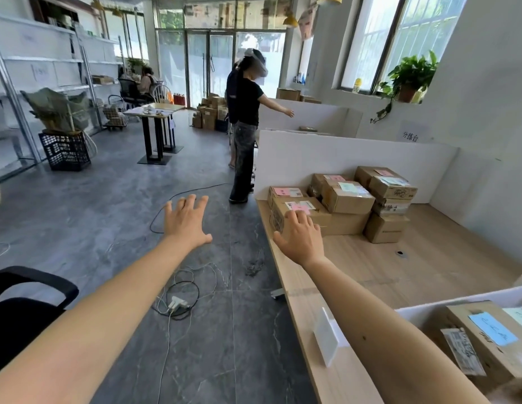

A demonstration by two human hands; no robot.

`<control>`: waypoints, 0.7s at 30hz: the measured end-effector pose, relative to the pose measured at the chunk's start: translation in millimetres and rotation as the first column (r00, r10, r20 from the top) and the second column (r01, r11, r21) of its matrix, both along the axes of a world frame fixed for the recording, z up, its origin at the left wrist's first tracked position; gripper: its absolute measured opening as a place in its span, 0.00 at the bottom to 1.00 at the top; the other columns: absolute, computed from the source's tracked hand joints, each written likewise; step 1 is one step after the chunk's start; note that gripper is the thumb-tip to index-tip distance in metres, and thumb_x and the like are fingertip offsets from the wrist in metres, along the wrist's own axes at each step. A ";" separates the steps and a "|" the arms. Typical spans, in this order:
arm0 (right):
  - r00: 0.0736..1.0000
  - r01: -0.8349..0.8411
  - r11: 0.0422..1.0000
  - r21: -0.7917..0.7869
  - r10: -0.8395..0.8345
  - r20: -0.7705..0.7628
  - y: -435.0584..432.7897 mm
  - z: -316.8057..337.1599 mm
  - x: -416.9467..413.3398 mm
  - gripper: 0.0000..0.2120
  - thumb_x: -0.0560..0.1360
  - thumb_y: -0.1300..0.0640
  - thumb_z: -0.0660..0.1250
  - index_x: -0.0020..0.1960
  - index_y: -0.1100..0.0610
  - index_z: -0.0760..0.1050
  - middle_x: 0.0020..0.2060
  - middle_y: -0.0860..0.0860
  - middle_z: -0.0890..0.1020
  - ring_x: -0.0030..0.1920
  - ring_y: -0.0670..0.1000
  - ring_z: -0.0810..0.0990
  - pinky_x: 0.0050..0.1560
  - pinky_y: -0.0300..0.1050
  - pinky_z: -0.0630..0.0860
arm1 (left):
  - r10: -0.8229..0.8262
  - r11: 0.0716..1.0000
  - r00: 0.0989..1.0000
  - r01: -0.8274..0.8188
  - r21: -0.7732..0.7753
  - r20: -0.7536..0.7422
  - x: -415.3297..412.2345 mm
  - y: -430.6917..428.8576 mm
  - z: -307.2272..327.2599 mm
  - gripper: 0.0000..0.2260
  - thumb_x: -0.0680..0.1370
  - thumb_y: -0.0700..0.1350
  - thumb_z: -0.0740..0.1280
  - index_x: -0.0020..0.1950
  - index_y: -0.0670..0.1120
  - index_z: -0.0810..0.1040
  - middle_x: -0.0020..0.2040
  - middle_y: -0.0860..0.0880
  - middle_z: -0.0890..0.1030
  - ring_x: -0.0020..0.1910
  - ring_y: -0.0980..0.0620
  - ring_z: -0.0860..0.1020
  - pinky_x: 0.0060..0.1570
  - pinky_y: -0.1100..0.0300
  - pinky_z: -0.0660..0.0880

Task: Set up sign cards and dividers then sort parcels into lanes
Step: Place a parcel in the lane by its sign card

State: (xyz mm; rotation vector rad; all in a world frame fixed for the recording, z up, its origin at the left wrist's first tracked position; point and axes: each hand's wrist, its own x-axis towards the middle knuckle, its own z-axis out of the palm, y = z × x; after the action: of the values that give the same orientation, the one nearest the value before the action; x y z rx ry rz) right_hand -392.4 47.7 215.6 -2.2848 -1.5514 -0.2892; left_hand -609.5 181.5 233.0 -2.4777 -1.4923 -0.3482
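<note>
A pile of cardboard parcels (345,196) with pink and blue labels sits on the wooden table (429,266) in front of a white divider board (341,158). My right hand (302,237) reaches over the table's edge with fingers spread, touching the front parcel (318,211) that bears a pink label. My left hand (187,221) hovers open over the floor, left of the table, holding nothing. A white sign card (327,336) stands near the table's front edge. Another white divider (458,301) fences off a parcel (487,339) with a blue label at lower right.
A person in black (245,112) stands beside the table further back, arm stretched over another divider. Cables and a power strip (176,303) lie on the grey floor. A black chair (29,298) is at lower left. A small table (155,112), crate (64,151) and shelves stand at left.
</note>
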 end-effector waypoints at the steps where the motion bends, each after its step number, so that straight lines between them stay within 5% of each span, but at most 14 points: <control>1: 1.000 0.018 1.000 0.003 -0.018 -0.025 14.0 -0.4 0.8 0.22 0.76 0.44 0.60 0.63 0.56 0.66 0.63 0.56 0.71 0.62 0.59 0.72 0.58 0.55 0.70 | -0.009 1.000 1.000 0.009 0.001 -0.003 1.0 13.4 1.4 0.43 0.68 0.63 0.69 0.75 0.52 0.52 0.74 0.48 0.59 0.72 0.47 0.60 0.70 0.46 0.55; 8: 0.979 0.128 0.990 -0.055 -0.135 -0.152 86.3 -15.4 1.2 0.26 0.78 0.45 0.59 0.71 0.57 0.60 0.68 0.58 0.67 0.65 0.60 0.70 0.62 0.56 0.68 | -0.056 0.998 0.997 0.055 -0.015 -0.050 9.3 101.5 5.5 0.43 0.69 0.63 0.69 0.76 0.52 0.50 0.75 0.48 0.58 0.73 0.47 0.59 0.72 0.45 0.52; 21: 0.916 0.266 0.963 -0.030 -0.263 -0.304 148.2 -20.8 57.7 0.22 0.77 0.49 0.60 0.67 0.56 0.63 0.66 0.57 0.68 0.60 0.59 0.74 0.60 0.58 0.72 | -0.256 0.965 0.964 0.251 -0.072 -0.066 93.0 177.1 -24.1 0.42 0.70 0.63 0.68 0.76 0.52 0.50 0.75 0.48 0.57 0.73 0.47 0.59 0.71 0.44 0.52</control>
State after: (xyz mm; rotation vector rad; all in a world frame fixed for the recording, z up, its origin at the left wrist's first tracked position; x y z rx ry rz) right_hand -334.7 195.9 194.8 -2.3937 -1.0862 -0.0082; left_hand -516.4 358.5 208.9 -2.7060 -1.1757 -0.2509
